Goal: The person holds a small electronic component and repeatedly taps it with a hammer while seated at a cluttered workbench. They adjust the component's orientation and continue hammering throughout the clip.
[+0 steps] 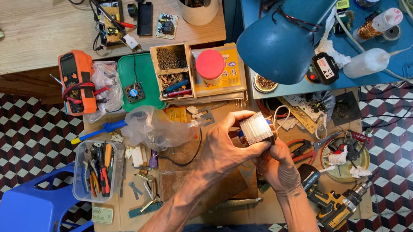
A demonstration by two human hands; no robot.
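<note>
My left hand and my right hand together hold a small silver finned heat sink above the cluttered wooden work board. The left hand's fingers wrap over its top and left side. Below it, the right hand grips its underside, where a dark part is mostly hidden. Thin wires run from behind the heat sink toward the right.
A blue desk lamp hangs over the bench at upper right. An orange multimeter, a green tray with a small fan, a clear tool box, red-handled pliers, a yellow cordless drill and a blue plastic stool surround the work.
</note>
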